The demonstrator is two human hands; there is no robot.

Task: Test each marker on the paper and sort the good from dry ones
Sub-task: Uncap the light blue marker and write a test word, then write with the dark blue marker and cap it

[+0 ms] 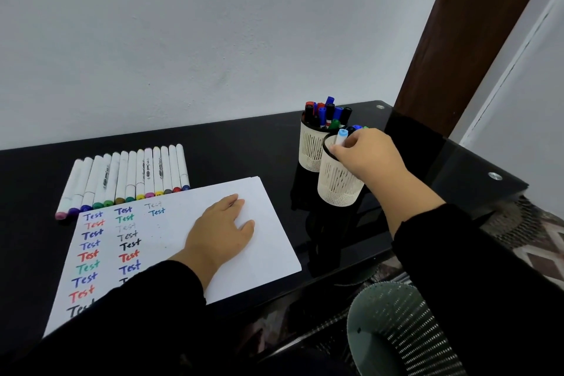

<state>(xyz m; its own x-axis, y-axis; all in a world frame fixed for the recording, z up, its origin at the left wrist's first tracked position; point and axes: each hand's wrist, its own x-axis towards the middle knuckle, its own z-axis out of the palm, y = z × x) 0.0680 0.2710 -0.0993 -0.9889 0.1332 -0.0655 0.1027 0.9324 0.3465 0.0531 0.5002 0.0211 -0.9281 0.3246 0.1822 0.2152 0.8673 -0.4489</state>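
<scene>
I am looking down at a black glass desk (213, 143) set against a plain pale wall. My left hand (221, 230) lies flat on a white sheet of paper (268, 241) near the middle of the desk, fingers straight and spread a little, palm pressing the sheet down. The left part of the paper carries columns of the word "Test" written in blue, red, green, black and faint grey ink.

Just beyond the far left edge of the paper, a row of white markers (128, 177) lies side by side on the desk, their coloured caps pointing toward me and touching or nearly touching the paper's edge.

To the right of the paper stand two cream perforated cups, touching each other. The far cup (309, 146) is packed with upright markers capped in black, blue, red and green. My right hand (370, 154) reaches over the near cup (338, 186), with thumb and fingers pinching a white marker with a light blue cap (341, 137) that stands upright at the cup's mouth. A few more caps show behind my fingers.

Near me on the right, below the desk edge, sits a grey-green slotted bin (396, 323). Both my sleeves are black
</scene>
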